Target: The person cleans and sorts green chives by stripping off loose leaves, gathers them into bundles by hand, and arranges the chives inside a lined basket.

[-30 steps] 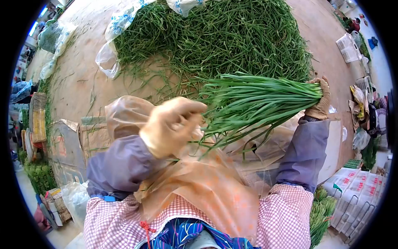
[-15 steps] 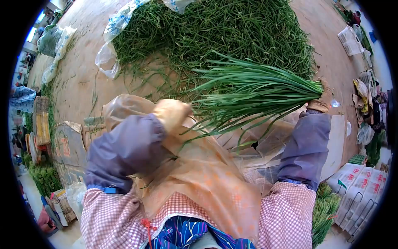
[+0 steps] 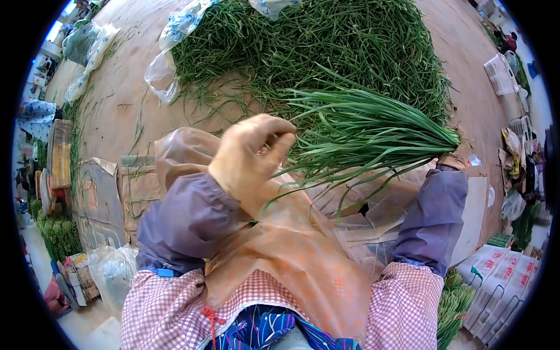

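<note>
My right hand (image 3: pixel 458 151), in a tan glove, grips a bunch of garlic chives (image 3: pixel 379 125) by the pale stem ends. The long green leaves fan out leftward over my lap, their tips loose and drooping. My left hand (image 3: pixel 254 151), gloved too, is raised just left of the leaf tips. Its fingers are curled, with thumb and forefinger close together; whether a leaf is pinched there is hidden. Beneath both hands, a translucent plastic apron (image 3: pixel 280 251) with orange marks covers my lap.
A large heap of loose green leaves (image 3: pixel 315 52) lies on the floor ahead. Clear plastic bags (image 3: pixel 160 76) edge its left side. Cardboard (image 3: pixel 99 198) lies to the left, white crates (image 3: pixel 501 280) stand at lower right, and more bundled chives (image 3: pixel 455 303) lie near my right elbow.
My left hand, blurred before, has risen slightly and moved right toward the leaf tips, its fingers curled. My right hand still holds the bunch in nearly the same place.
</note>
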`<state>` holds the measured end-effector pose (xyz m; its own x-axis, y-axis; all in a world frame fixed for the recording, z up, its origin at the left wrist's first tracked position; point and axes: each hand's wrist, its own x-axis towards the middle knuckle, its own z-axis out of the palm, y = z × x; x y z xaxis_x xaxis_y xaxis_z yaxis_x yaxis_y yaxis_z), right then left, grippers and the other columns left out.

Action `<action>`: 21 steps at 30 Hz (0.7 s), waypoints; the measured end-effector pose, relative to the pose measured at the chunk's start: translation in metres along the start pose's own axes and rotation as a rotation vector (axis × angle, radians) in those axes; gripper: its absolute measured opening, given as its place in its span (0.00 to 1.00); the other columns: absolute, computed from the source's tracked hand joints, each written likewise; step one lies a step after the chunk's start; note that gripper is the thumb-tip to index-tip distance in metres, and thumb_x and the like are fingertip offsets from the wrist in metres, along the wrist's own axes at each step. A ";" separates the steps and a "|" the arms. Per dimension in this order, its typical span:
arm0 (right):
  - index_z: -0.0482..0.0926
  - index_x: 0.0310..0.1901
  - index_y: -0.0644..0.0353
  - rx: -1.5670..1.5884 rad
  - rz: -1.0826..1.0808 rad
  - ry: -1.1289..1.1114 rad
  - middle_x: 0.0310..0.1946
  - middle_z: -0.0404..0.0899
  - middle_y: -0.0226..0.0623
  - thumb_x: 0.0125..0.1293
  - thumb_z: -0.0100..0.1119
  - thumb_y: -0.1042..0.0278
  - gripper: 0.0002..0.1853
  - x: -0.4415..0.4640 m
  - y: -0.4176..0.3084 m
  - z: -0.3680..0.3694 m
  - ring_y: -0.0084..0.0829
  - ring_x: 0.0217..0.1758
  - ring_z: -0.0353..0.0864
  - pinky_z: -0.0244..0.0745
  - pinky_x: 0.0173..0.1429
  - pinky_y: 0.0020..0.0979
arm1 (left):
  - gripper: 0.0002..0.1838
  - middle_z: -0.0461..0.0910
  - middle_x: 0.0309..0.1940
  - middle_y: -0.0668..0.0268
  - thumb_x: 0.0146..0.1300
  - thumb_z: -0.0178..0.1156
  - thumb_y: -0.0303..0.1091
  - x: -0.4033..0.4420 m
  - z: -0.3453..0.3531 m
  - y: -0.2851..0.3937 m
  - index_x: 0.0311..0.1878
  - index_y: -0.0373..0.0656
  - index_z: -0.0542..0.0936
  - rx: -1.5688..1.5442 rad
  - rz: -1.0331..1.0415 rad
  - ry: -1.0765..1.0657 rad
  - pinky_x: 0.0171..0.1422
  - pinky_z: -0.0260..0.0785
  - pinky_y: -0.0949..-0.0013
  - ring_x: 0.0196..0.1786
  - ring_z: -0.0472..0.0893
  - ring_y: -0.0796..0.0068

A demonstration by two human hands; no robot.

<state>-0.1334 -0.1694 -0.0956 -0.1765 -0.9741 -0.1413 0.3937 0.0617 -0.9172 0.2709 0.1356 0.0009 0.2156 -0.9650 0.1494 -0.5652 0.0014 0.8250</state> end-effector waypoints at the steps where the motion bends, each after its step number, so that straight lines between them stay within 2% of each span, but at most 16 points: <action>1: 0.77 0.35 0.62 0.014 0.009 0.010 0.30 0.79 0.39 0.61 0.62 0.64 0.09 0.001 0.003 -0.001 0.37 0.35 0.80 0.79 0.43 0.40 | 0.10 0.79 0.34 0.62 0.62 0.62 0.30 0.000 0.007 0.001 0.44 0.37 0.81 0.016 -0.023 -0.024 0.38 0.70 0.72 0.34 0.77 0.74; 2: 0.77 0.35 0.62 0.029 0.019 -0.006 0.30 0.79 0.39 0.61 0.62 0.65 0.09 0.002 0.004 -0.002 0.37 0.35 0.80 0.79 0.43 0.40 | 0.10 0.79 0.34 0.60 0.61 0.62 0.32 0.000 0.015 -0.001 0.44 0.37 0.81 0.033 -0.046 -0.048 0.39 0.71 0.70 0.34 0.78 0.71; 4: 0.77 0.35 0.62 0.061 0.039 -0.039 0.31 0.79 0.39 0.62 0.62 0.65 0.09 0.005 0.006 -0.004 0.37 0.35 0.80 0.79 0.43 0.40 | 0.14 0.79 0.36 0.57 0.61 0.63 0.38 0.000 0.027 -0.007 0.44 0.38 0.81 0.231 0.038 -0.095 0.41 0.72 0.63 0.36 0.79 0.62; 5: 0.77 0.35 0.63 0.066 0.042 -0.027 0.31 0.79 0.39 0.62 0.61 0.66 0.09 0.007 0.008 -0.005 0.37 0.35 0.80 0.79 0.43 0.40 | 0.17 0.79 0.37 0.56 0.60 0.63 0.43 0.000 0.034 -0.007 0.44 0.39 0.81 0.262 0.044 -0.078 0.44 0.72 0.59 0.38 0.79 0.56; 8: 0.77 0.36 0.63 0.102 0.055 0.001 0.31 0.79 0.39 0.62 0.61 0.67 0.08 0.000 0.009 0.006 0.37 0.35 0.79 0.79 0.43 0.39 | 0.17 0.78 0.38 0.58 0.60 0.63 0.44 0.006 0.050 -0.016 0.44 0.40 0.81 0.339 0.130 -0.102 0.44 0.72 0.59 0.39 0.79 0.56; 9: 0.77 0.35 0.63 0.127 0.062 0.003 0.31 0.79 0.39 0.62 0.61 0.68 0.07 -0.001 0.010 0.008 0.37 0.35 0.79 0.79 0.44 0.39 | 0.14 0.78 0.34 0.59 0.61 0.62 0.41 0.009 0.055 -0.020 0.43 0.41 0.81 0.307 0.142 -0.103 0.42 0.71 0.60 0.37 0.78 0.56; 12: 0.77 0.35 0.63 0.110 0.078 -0.010 0.31 0.78 0.38 0.62 0.61 0.68 0.07 0.002 0.014 0.006 0.37 0.35 0.79 0.79 0.44 0.38 | 0.10 0.78 0.30 0.59 0.62 0.61 0.37 0.013 0.063 -0.033 0.41 0.41 0.81 0.072 0.070 -0.165 0.39 0.70 0.64 0.34 0.78 0.60; 13: 0.77 0.35 0.63 0.105 0.088 -0.008 0.31 0.78 0.38 0.62 0.61 0.69 0.07 0.001 0.014 0.007 0.37 0.35 0.79 0.79 0.44 0.38 | 0.09 0.77 0.26 0.64 0.65 0.59 0.35 0.013 0.062 -0.032 0.41 0.39 0.80 -0.007 0.004 -0.194 0.36 0.69 0.68 0.30 0.76 0.69; 17: 0.77 0.35 0.63 0.080 0.100 0.005 0.31 0.78 0.38 0.61 0.62 0.68 0.08 0.002 0.019 0.008 0.37 0.35 0.80 0.79 0.44 0.38 | 0.12 0.74 0.25 0.73 0.70 0.56 0.38 0.013 0.062 -0.045 0.42 0.37 0.77 -0.357 -0.369 -0.271 0.30 0.64 0.75 0.27 0.72 0.82; 21: 0.77 0.36 0.64 0.025 0.071 -0.019 0.30 0.78 0.38 0.61 0.62 0.68 0.08 0.003 0.023 0.008 0.37 0.33 0.80 0.80 0.42 0.38 | 0.12 0.72 0.25 0.72 0.70 0.56 0.41 0.016 0.056 -0.050 0.42 0.41 0.74 -0.877 -0.621 -0.249 0.28 0.62 0.79 0.25 0.70 0.82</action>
<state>-0.1176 -0.1730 -0.1137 -0.1302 -0.9714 -0.1987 0.4270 0.1259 -0.8955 0.2577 0.1048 -0.0684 0.0443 -0.8878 -0.4582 0.3682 -0.4118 0.8336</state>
